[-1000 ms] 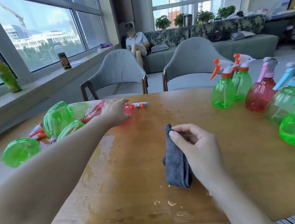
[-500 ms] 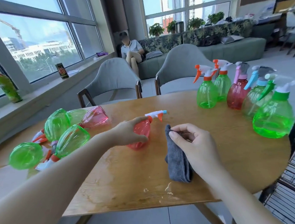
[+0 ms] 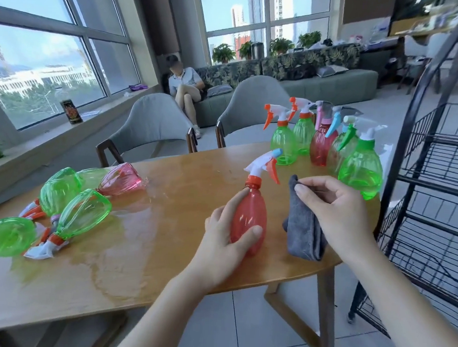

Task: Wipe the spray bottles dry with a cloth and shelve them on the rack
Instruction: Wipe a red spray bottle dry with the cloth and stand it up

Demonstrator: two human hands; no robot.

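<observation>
gripping red bottle (image 3: 248, 221): left hand (image 3: 224, 237) | right hand (image 3: 337, 209) pinching cloth (image 3: 302, 231) near table edge (image 3: 282, 280)

spray bottles standing: 6 (image 3: 361, 170) | lying: 5 (image 3: 83, 214) | held: 1 (image 3: 248, 221) | cloth: 1 (image 3: 302, 234) | rack: 1 (image 3: 440, 190) | chairs: 2 (image 3: 155, 123)

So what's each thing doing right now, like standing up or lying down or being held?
Red spray bottle: upright, held by the left hand.
Grey cloth: folded, pinched at the top by the right hand.
Standing bottles: upright, grouped at the far right of the table.
Lying bottles: on their sides, at the left.
Table: wet in patches.
Wire rack: shelves bare where visible.
</observation>
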